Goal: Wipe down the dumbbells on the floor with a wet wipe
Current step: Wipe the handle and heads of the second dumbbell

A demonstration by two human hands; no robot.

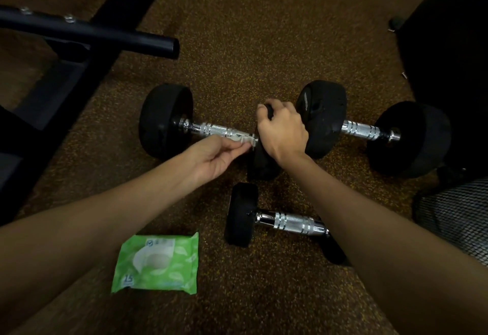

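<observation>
Three black dumbbells with chrome handles lie on the speckled brown floor. The left dumbbell (169, 120) lies across the middle. My right hand (281, 130) grips the top of its right weight head. My left hand (215, 155) pinches a small white wet wipe (244, 142) against the right end of that chrome handle. A second dumbbell (369, 128) lies to the right. A smaller dumbbell (280, 222) lies nearer to me, partly hidden under my right forearm.
A green pack of wet wipes (157, 262) lies on the floor under my left forearm. A black bench frame and tube (89, 31) stand at the left. A dark cabinet (449, 44) fills the right. A black mesh object (459, 213) sits at lower right.
</observation>
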